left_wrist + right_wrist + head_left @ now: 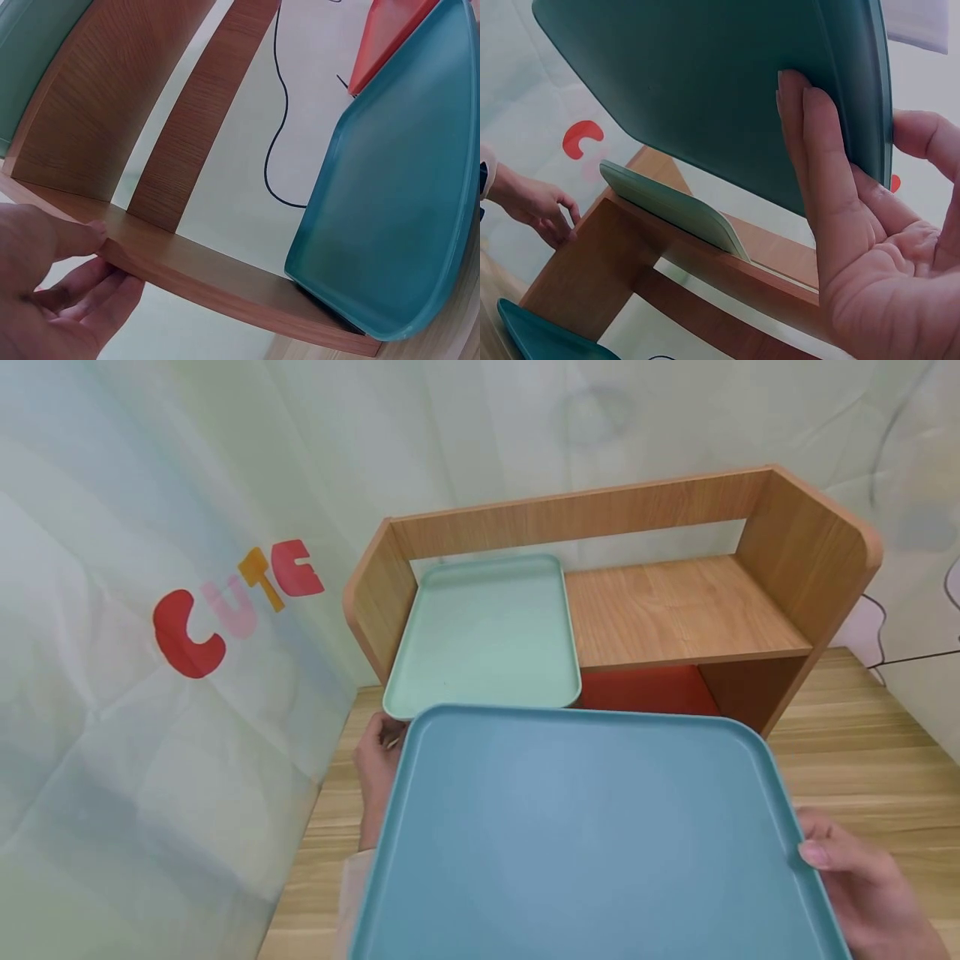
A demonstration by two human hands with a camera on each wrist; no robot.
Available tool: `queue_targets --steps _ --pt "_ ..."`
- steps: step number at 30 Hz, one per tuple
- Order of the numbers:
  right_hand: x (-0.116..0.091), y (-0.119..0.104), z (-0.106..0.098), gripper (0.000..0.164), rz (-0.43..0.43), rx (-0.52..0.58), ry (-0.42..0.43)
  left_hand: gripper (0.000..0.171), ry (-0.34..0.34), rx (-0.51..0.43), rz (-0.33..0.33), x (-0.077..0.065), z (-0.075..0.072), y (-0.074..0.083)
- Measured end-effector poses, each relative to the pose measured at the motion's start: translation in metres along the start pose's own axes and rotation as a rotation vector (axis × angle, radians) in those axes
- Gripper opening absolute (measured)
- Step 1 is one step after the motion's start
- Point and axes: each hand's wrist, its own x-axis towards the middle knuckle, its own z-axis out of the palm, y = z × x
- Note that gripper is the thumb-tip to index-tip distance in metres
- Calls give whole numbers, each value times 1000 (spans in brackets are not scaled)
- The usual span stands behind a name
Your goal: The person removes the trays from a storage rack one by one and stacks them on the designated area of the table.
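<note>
In the head view my right hand [862,881] grips the right rim of a large blue tray [592,827]. The thumb lies on its upper face; the right wrist view shows fingers spread against the underside. My left hand [377,768] is at the left end of a wooden two-level shelf [690,610]. Its thumb and fingers pinch the front edge of the side panel [187,266] in the left wrist view. A light green tray [487,635] lies on the upper board, at its left side. The held tray hides the shelf's lower front.
Another blue tray [390,180] sits in the lower level, with a red tray [394,37] beside it. The shelf stands on a wood-grain table [862,735]. A pale curtain [97,760] with CUTE lettering hangs at the left and behind.
</note>
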Motion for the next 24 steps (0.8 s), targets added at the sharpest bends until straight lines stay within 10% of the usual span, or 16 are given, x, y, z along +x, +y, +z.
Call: queue_targets --steps 12,24 --pt "-6 6 -2 46 5 -94 -18 12 -33 -55 -49 0 -1 2" --pt "-42 9 -42 59 162 -279 245 11 -24 52 -13 2 -2 13"
